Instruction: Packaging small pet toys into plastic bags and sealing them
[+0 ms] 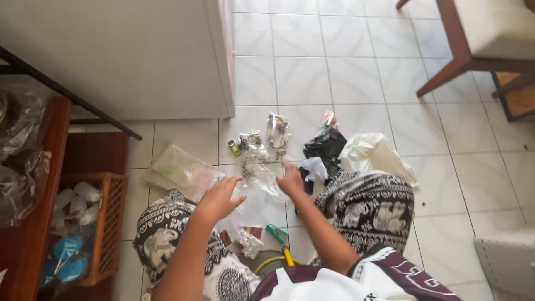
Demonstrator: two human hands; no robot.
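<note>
Clear plastic bags point(262, 178) strewn on tiled floor point(356, 83) between knees, within reach; left hand point(218, 198) spread above them, right hand point(291, 179) pressing one, grip unclear.

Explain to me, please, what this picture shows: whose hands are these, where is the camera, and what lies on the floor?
The camera sits on a person's head and looks down, so you see that person's own arms and patterned trousers. The person sits on a tiled floor. The left hand hovers open over a clear plastic bag. The right hand touches another clear bag; whether it grips it, I cannot tell. Farther away lie small bags of little parts, a black bag and a white bag. A wooden basket stands at the left.
</note>
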